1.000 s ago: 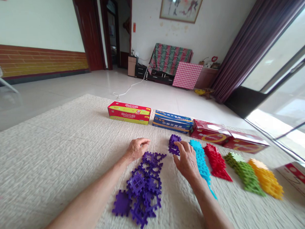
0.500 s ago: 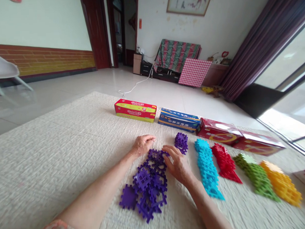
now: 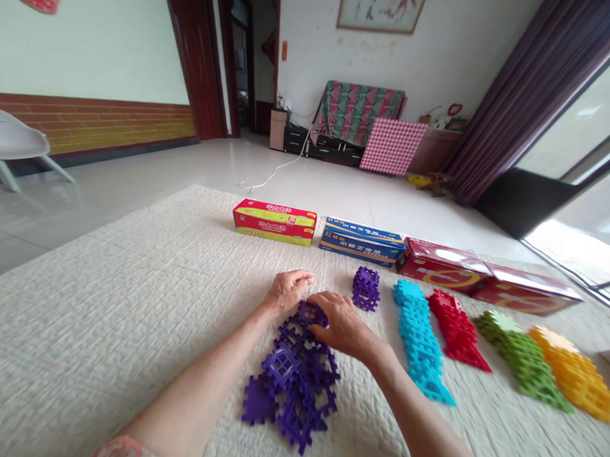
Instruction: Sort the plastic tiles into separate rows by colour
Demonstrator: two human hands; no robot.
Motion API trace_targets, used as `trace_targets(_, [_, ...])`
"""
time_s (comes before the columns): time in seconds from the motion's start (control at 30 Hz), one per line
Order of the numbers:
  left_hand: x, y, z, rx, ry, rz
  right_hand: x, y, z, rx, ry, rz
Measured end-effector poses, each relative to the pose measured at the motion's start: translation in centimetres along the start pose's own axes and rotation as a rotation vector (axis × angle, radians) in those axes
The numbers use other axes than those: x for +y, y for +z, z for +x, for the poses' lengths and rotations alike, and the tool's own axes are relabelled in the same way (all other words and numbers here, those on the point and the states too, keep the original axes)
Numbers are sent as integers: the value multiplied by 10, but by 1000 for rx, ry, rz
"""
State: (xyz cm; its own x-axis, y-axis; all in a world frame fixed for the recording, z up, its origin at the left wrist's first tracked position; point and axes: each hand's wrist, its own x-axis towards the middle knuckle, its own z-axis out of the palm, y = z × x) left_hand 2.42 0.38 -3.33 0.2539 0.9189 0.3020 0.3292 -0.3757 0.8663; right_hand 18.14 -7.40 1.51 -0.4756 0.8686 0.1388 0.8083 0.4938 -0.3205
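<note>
My right hand [image 3: 338, 324] reaches over the top end of a loose heap of purple interlocking plastic tiles [image 3: 296, 402]. Its thumb and fingers close around the edge of a purple window tile [image 3: 310, 312], partly hidden by the hand. Beside that end of the heap, my left hand [image 3: 288, 288] rests on the mat with its fingers loosely stretched to the right, and nothing shows in it. A small neat row of purple tiles [image 3: 366, 290] lies beyond my right hand.
Rows of overlapping blue tiles [image 3: 420, 341], red tiles [image 3: 457, 330], green tiles [image 3: 524, 361] and yellow tiles [image 3: 574, 372] lie to the right. Behind stand a red-yellow box [image 3: 275, 223], a blue box [image 3: 361, 241] and dark red boxes [image 3: 444, 265] on the woven mat [image 3: 137, 294].
My right hand has moved left, away from the small purple row, and onto the window tile at the heap's top. My left hand has stayed nearly still. The view has shifted slightly.
</note>
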Motion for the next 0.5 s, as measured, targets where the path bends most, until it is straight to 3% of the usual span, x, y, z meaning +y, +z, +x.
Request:
trace_targets(0.2, [2, 0, 0, -4, 2, 0, 0, 1, -9, 211, -78, -66])
trace_targets(0.5, [-1, 0, 0, -11, -17, -24, 53, -6, -50, 494, 78, -259])
